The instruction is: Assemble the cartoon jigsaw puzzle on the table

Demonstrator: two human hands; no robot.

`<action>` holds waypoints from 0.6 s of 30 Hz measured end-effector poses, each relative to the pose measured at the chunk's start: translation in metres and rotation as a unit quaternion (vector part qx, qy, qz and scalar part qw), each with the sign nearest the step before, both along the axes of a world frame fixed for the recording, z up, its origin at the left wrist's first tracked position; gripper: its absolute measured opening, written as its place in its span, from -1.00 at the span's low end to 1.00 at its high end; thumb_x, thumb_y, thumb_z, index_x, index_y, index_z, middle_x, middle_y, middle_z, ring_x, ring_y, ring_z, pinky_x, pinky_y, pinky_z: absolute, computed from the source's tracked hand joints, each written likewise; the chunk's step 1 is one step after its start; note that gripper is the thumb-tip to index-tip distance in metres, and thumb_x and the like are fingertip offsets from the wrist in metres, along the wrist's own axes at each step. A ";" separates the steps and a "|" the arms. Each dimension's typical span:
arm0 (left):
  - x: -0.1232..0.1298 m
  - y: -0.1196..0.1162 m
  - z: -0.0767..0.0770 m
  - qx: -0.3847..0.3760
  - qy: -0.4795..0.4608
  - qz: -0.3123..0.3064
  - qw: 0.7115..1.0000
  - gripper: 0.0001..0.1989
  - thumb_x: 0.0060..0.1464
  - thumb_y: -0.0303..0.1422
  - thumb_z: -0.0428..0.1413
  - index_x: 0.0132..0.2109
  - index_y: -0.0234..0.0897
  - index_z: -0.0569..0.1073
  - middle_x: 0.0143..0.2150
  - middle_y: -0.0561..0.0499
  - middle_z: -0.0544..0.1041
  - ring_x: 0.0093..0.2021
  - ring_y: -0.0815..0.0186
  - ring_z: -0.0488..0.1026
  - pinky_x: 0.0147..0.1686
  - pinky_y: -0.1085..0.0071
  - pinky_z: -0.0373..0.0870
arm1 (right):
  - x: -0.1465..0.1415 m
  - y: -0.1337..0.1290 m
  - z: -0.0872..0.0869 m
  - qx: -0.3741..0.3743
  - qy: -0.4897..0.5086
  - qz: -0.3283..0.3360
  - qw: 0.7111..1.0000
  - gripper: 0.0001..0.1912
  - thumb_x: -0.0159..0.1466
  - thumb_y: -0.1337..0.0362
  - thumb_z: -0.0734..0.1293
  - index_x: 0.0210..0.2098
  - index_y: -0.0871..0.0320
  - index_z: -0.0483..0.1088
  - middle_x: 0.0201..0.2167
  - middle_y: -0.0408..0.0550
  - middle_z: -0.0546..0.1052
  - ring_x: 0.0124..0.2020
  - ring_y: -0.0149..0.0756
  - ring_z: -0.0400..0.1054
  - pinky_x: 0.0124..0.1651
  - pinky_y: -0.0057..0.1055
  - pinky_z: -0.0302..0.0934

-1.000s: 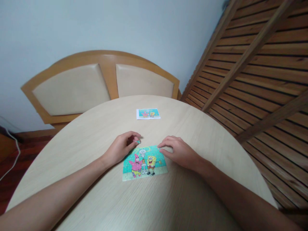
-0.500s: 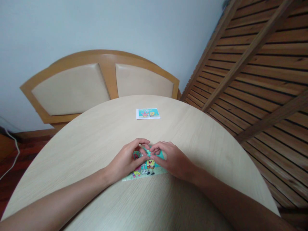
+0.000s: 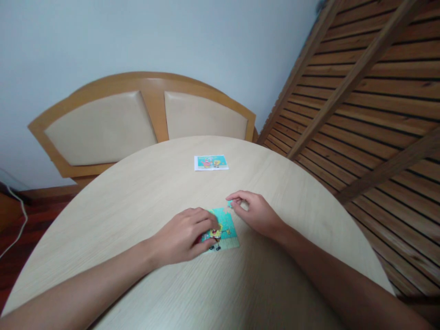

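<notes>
A jigsaw puzzle (image 3: 228, 240) with a yellow cartoon figure on a teal ground lies in front of me. My left hand (image 3: 190, 231) rests over its left part, fingers stretched across the picture and hiding that side. By the puzzle's top right corner is my right hand (image 3: 252, 211), with a small teal puzzle piece (image 3: 230, 203) between thumb and fingertips. Around that corner the puzzle's edge looks uneven, with table surface showing.
The round wooden table (image 3: 137, 192) carries a printed picture card (image 3: 211, 162) beyond the puzzle. Behind the table stands a padded headboard-like panel (image 3: 103, 126) against the wall. A slatted wooden structure (image 3: 343, 101) rises on the right.
My right hand has moved up and right, away from my left hand, and holds a teal puzzle piece at the corner. My left hand has flattened over the puzzle's left part.
</notes>
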State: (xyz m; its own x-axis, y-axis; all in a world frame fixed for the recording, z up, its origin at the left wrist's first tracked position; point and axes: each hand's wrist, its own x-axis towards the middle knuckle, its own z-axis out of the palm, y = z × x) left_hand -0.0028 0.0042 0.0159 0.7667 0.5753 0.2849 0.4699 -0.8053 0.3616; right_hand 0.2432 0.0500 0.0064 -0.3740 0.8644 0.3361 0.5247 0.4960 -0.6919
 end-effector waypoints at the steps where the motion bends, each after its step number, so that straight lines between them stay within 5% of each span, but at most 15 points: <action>1: 0.000 -0.001 0.000 0.002 0.007 -0.015 1.000 -0.77 0.32 -0.24 0.07 0.04 -0.22 0.46 -0.01 -0.11 0.54 -0.01 0.14 0.49 0.04 0.19 0.42 | 0.000 0.001 -0.001 -0.010 0.001 -0.008 1.000 -0.81 0.28 0.38 0.30 -0.19 0.13 0.55 -0.25 -0.06 0.65 -0.22 -0.26 0.53 -0.08 -0.33 0.38; 18: -0.005 -0.001 0.003 -0.023 0.037 -0.097 0.994 -0.55 0.23 -0.21 0.17 0.21 -0.25 0.40 0.18 -0.23 0.44 0.18 0.00 0.41 0.21 0.02 0.36 | 0.002 0.003 -0.004 -0.048 -0.024 -0.003 0.999 -0.92 0.22 0.30 0.43 -0.30 0.13 0.60 -0.29 -0.05 0.67 -0.21 -0.22 0.55 -0.06 -0.30 0.39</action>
